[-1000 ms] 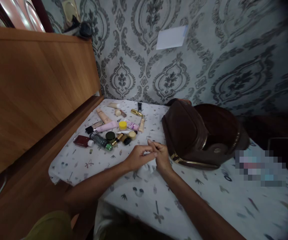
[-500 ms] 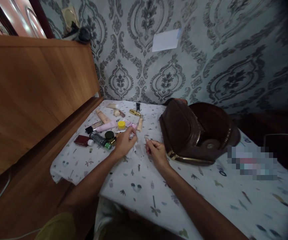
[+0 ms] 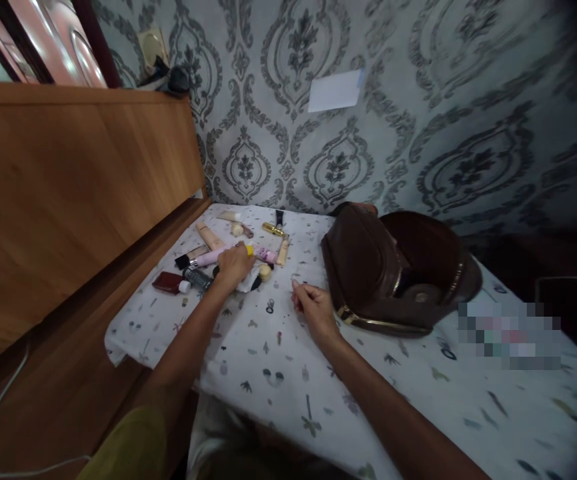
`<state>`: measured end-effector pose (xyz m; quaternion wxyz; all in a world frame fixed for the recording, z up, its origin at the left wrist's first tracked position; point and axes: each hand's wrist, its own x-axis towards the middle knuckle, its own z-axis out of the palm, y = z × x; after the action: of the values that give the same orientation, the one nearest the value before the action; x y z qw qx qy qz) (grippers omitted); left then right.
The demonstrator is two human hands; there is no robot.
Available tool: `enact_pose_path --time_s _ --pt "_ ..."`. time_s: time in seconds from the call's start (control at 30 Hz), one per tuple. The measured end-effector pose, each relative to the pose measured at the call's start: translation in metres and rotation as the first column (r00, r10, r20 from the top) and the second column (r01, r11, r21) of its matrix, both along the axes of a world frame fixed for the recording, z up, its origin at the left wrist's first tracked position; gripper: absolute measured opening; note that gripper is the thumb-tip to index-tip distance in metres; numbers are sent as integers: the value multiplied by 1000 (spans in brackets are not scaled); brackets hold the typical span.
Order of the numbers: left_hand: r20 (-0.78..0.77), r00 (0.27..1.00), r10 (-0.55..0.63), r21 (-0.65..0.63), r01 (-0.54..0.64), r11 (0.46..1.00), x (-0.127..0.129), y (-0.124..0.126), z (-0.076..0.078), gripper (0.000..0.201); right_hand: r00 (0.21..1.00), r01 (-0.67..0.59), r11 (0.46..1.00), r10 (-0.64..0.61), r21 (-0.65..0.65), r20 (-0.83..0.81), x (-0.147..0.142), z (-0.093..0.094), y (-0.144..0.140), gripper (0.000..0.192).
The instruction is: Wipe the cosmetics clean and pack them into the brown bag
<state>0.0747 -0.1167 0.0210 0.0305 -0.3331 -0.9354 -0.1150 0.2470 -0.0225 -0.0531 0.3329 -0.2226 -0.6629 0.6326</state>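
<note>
My left hand [image 3: 234,268] is over the cosmetics on the cloth, its fingers closed around a small yellow jar [image 3: 250,251] that shows past the fingertips. Crumpled white material [image 3: 246,283] lies under the palm, beside a dark-tipped item and a round cream-coloured piece [image 3: 265,271]. Close by are a lilac tube [image 3: 207,258], a pink-and-white tube [image 3: 267,255] and a dark bottle [image 3: 197,279], partly behind my wrist. My right hand [image 3: 314,307] rests near the cloth, left of the brown bag, thumb and fingers pinched together; anything between them is too small to make out.
An open brown bag [image 3: 361,267] with gold zips stands at right. A dark red bottle [image 3: 168,283] with a white cap, a beige tube [image 3: 209,236], a gold tube [image 3: 273,229] and a small beige tube [image 3: 283,252] lie around. A wooden panel [image 3: 83,160] borders the left.
My left hand has moved left and slightly up, onto the yellow jar, leaving the white material and round cream piece in sight. My right hand has barely moved. The view has shifted slightly.
</note>
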Motion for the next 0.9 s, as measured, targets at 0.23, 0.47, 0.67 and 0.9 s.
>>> enact_pose_path --time_s 0.23,0.47,0.67,0.9 --pt "-12 1000 -2 -87 1 996 2 4 1 49 1000 -1 999 0 41 19 -2 -1 -1 59" --pt "-24 999 -28 -101 25 995 -2 5 2 58 1000 5 998 -7 56 26 -2 -3 3 59" --pt "3 997 -73 -43 73 996 -28 -23 16 48 1000 -2 998 0 56 23 -2 -3 6 56" --pt "65 990 -126 -121 133 984 -42 -66 18 47 1000 -14 999 14 29 -13 -1 -1 6 55"
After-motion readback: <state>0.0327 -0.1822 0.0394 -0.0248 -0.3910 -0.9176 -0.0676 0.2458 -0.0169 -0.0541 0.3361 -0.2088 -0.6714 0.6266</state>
